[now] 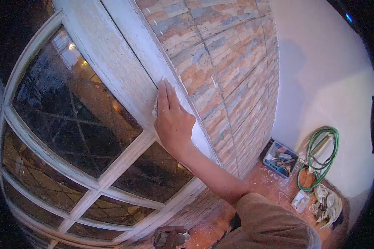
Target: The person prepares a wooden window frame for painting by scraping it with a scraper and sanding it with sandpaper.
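Note:
My right hand (172,120) presses against the white wooden window frame (112,54), close to the long dark gap between the sash and the outer jamb (158,62). Its first fingers lie together, pointing up along the wood, and the others are curled under. A speckled grey edge of what looks like a piece of sandpaper (155,108) shows at the left side of the hand; most of it is hidden under the fingers. Paint on the frame looks worn and patchy. My left hand is out of view.
Glass panes (79,112) fill the sash. Right of the frame is a stone-tiled wall (224,62). On the red floor stand a toolbox (278,159) with tools, a coiled green hose (326,166) against the wall, and a pale crumpled cloth (328,205). White specks litter the floor.

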Demonstrator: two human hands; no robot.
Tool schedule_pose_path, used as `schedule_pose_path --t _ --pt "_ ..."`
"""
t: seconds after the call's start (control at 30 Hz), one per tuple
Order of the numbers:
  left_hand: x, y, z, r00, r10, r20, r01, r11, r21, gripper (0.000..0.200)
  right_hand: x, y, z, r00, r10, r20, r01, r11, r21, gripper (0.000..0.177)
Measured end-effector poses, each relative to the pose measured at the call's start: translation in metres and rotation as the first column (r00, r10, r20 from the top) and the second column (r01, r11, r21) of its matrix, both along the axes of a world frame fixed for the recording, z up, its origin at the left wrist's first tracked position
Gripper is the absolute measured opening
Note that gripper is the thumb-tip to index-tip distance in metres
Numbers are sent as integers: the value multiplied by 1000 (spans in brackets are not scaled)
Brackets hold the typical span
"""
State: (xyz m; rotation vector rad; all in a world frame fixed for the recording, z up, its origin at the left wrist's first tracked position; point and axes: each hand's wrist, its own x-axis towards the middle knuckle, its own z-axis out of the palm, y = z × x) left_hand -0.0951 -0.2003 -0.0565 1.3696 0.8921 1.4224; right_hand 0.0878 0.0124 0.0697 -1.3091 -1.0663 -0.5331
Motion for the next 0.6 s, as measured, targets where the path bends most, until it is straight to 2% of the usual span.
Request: schedule_pose_path --t 0.07,0.1,0.17,0.2,0.27,0.3,0.37,0.4,0.47,0.5,0.57,0.6 --pt "-12 -5 -8 991 88 -97 -114 942 -315 26 2 5 3 998 -68 -17 67 997 -37 57" --pt "-9 -7 -8 992 90 -94 -115 941 -319 26 0 2 2 998 -66 -14 65 997 -41 57" --pt "1 -7 -9 991 134 -31 -137 982 -131 27 -3 -6 2 999 -15 -41 11 995 -96 62" --pt "2 -6 -11 991 132 -27 -134 983 -126 27 -2 -8 -1 999 -17 -39 14 996 -89 62" --pt "2 -4 -15 993 34 112 -15 986 -166 28 0 -10 -11 998 62 -12 -63 994 -87 68" --pt "2 -2 -13 994 31 109 -13 987 -162 28 0 -9 -9 998 59 -15 -60 995 -83 68" --pt "-4 -7 -6 993 25 -118 -53 970 -239 25 -4 -9 -7 996 48 -72 -55 994 -97 71" --pt "-12 -7 -13 992 28 -122 -58 968 -246 25 -6 -11 -9 996 52 -77 -60 993 -104 71" --pt "-28 -3 -32 992 -79 -102 83 996 36 23 -9 -16 -11 993 51 -108 -65 990 -126 73" --pt "-19 -5 -22 992 -77 -101 81 996 39 23 -9 -16 -13 993 53 -107 -66 990 -123 73" --pt "7 -12 6 988 74 -136 -68 996 51 21 -5 -13 -18 990 60 -129 -83 980 -181 74" --pt "10 -9 9 988 72 -138 -65 996 54 21 -4 -10 -14 990 57 -131 -80 981 -178 74"
